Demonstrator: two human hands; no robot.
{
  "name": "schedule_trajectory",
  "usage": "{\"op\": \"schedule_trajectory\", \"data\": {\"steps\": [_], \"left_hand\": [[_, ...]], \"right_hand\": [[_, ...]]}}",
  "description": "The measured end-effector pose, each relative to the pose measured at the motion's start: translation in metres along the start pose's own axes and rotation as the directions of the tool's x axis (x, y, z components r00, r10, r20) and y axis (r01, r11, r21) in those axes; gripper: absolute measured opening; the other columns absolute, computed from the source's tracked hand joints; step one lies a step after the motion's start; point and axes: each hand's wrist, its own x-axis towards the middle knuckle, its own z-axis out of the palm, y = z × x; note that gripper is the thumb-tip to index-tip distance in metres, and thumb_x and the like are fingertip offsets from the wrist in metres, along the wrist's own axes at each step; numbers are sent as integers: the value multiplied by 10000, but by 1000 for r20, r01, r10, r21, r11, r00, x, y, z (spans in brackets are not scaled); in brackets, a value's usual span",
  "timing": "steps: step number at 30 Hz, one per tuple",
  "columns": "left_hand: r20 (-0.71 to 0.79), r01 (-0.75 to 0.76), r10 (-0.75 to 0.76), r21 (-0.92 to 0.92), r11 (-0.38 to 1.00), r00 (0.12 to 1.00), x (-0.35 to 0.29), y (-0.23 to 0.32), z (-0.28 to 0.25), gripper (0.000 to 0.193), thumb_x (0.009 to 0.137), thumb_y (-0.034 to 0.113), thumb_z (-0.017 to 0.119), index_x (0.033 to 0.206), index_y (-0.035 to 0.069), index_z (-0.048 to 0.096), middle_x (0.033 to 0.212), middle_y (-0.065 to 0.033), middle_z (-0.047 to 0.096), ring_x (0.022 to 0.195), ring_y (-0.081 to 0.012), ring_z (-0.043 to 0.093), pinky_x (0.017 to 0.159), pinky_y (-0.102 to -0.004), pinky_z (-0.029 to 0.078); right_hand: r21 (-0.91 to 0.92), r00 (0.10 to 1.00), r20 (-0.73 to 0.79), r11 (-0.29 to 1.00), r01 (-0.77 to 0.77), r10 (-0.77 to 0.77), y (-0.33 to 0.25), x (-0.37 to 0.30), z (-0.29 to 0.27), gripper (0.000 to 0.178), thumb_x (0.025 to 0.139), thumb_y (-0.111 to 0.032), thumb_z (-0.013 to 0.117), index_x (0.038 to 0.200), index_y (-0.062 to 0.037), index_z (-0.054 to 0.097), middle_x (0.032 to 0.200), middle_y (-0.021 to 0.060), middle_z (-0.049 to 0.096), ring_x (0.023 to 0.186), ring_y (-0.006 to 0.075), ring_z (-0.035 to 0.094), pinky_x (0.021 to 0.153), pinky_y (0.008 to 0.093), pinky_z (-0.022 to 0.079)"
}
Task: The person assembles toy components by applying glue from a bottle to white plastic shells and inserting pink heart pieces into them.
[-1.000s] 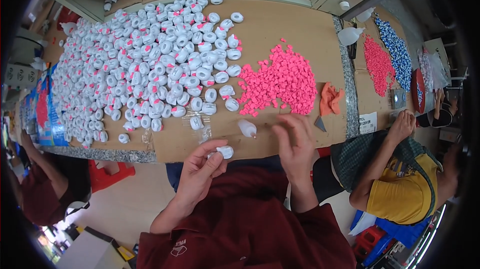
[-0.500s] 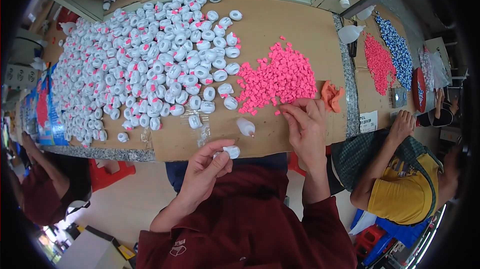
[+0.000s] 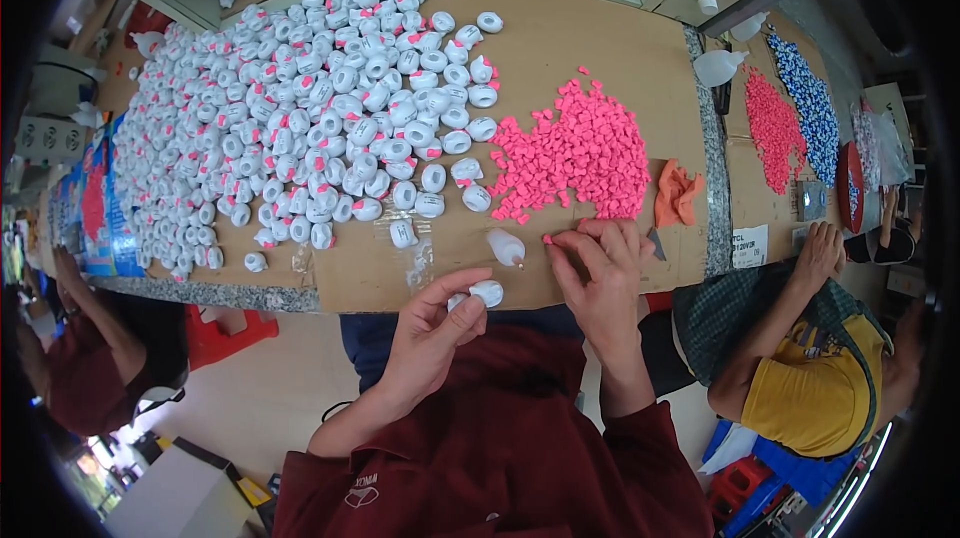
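Note:
Between the thumb and fingers of my left hand (image 3: 428, 336) is a small white plastic piece (image 3: 487, 292), rounded and held just off the table's near edge. My right hand (image 3: 608, 283) pinches a tiny pink piece (image 3: 547, 239) at its fingertips, right of a small translucent squeeze bottle (image 3: 506, 249) lying on the cardboard. Beyond that hand spreads a heap of pink pieces (image 3: 590, 153). A large spread of white ring-like pieces (image 3: 340, 108), many with pink bits on them, covers the left and middle of the table.
An orange crumpled cloth (image 3: 678, 194) lies right of the pink heap. Brown cardboard (image 3: 540, 28) covers the table, under a shelf at the back. At right, a person in a yellow shirt (image 3: 805, 388) sits by more pink and blue-white heaps. Another person (image 3: 95, 368) sits at left.
My right hand has drawn back from the pink heap toward the left hand, a pink piece now at its fingertips. My left hand still holds the white piece, turned slightly. The whole view has shifted a little.

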Motion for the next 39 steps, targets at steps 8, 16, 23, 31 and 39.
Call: {"op": "schedule_trajectory", "data": {"steps": [8, 16, 23, 31, 39], "left_hand": [[-15, -5, 5, 18, 1000, 1000, -2, 0, 0, 304, 895, 99, 549, 1190, 32, 517, 889, 13, 553, 718, -50, 480, 616, -175, 385], [-32, -72, 73, 25, 997, 997, 0, -5, 1, 315, 875, 79, 575, 1180, 18, 528, 926, -7, 581, 735, -48, 496, 654, -179, 421], [-33, -176, 181, 107, 978, 983, 2, -10, 3, 291, 827, 9, 618, 1112, 4, 560, 967, -28, 611, 813, -54, 542, 724, -190, 454], [17, -368, 379, 282, 886, 925, 5, -21, 5, 265, 793, -46, 631, 1048, -4, 574, 1015, -63, 599, 881, -86, 561, 772, -210, 463], [86, -284, 272, 382, 880, 958, 3, -13, -1, 221, 780, -51, 633, 994, 0, 622, 1035, -89, 608, 919, -132, 584, 795, -232, 463]], "right_hand": [[104, 997, 70, 994, 38, -46, 10, 2, -1, 177, 667, -134, 721, 839, -129, 680, 814, -8, 527, 825, 179, 482, 747, 334, 297], [219, 1000, -13, 975, 27, -25, -6, -6, -7, 153, 651, -105, 739, 795, -113, 688, 770, -11, 540, 792, 178, 495, 736, 319, 308], [364, 1000, -24, 931, 15, -7, -32, -19, -9, 179, 605, -77, 773, 761, -105, 688, 719, -28, 551, 712, 154, 500, 706, 301, 312], [363, 995, -62, 930, -54, 82, -44, -32, -2, 168, 632, -82, 760, 782, -82, 686, 729, -14, 560, 705, 154, 499, 703, 302, 320], [545, 987, 131, 825, -147, 89, -23, -27, -6, 179, 628, -14, 741, 796, -42, 688, 738, 36, 563, 737, 170, 502, 631, 269, 397]]}}
